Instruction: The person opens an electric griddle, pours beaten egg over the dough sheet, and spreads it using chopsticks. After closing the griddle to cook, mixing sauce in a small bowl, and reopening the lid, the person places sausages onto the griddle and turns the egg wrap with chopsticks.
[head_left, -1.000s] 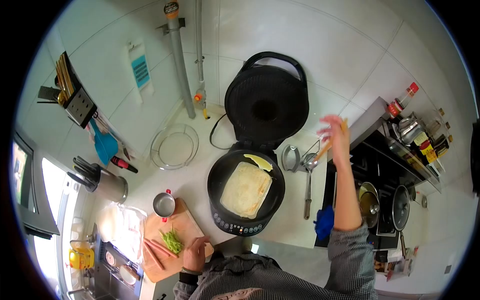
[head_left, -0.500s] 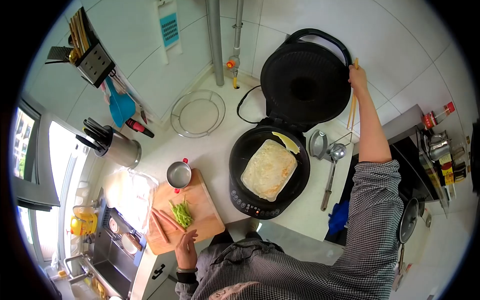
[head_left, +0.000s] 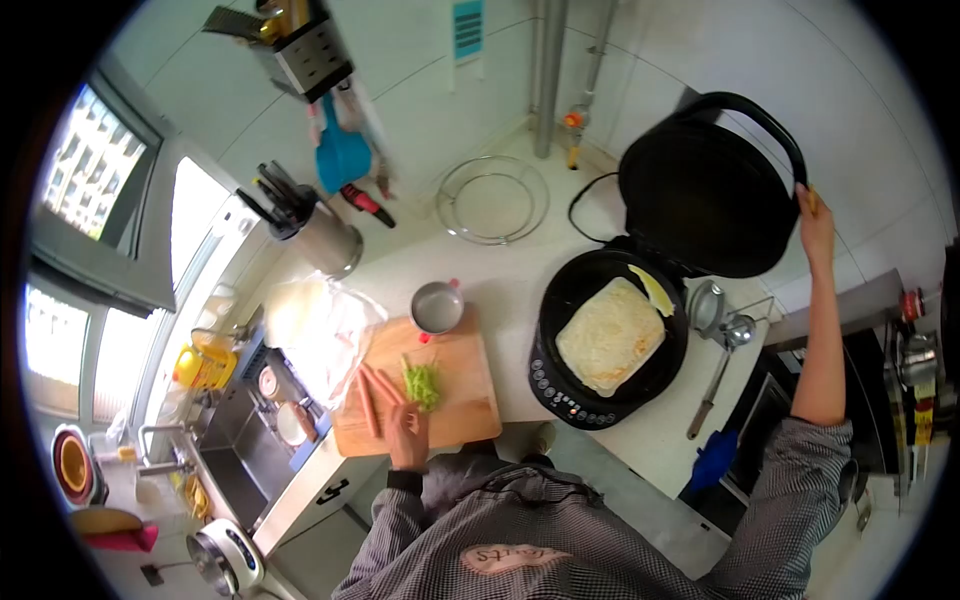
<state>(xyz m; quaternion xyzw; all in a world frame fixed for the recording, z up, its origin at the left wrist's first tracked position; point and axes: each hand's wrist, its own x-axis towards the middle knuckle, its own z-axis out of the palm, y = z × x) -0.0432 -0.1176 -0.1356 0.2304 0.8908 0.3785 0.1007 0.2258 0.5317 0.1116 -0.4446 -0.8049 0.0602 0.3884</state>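
My left hand (head_left: pixel 406 438) is at the near edge of the wooden cutting board (head_left: pixel 465 400), fingers bent together over the near end of a pink sausage (head_left: pixel 383 386). Another sausage (head_left: pixel 367 405) lies beside it, with shredded green vegetable (head_left: pixel 421 386) to the right. My right hand (head_left: pixel 816 228) is closed around chopsticks (head_left: pixel 813 200), against the handle (head_left: pixel 775 125) of the raised black lid (head_left: pixel 705 200). Below, in the electric griddle (head_left: pixel 545 345), lies a rectangular flatbread (head_left: pixel 610 335), lightly browned in spots. A pale yellow wedge (head_left: pixel 654 290) rests beside it.
A small metal cup (head_left: pixel 437 308) with red handles stands on the board's far edge. Behind are a wire rack (head_left: pixel 493 200) and a knife block (head_left: pixel 325 240). Right of the griddle lies a ladle (head_left: pixel 722 375). The sink (head_left: pixel 240 425) is at left.
My left hand has moved forward onto the sausages. My right hand stays by the lid handle with the chopsticks. The view has turned left, shifting the scene rightward.
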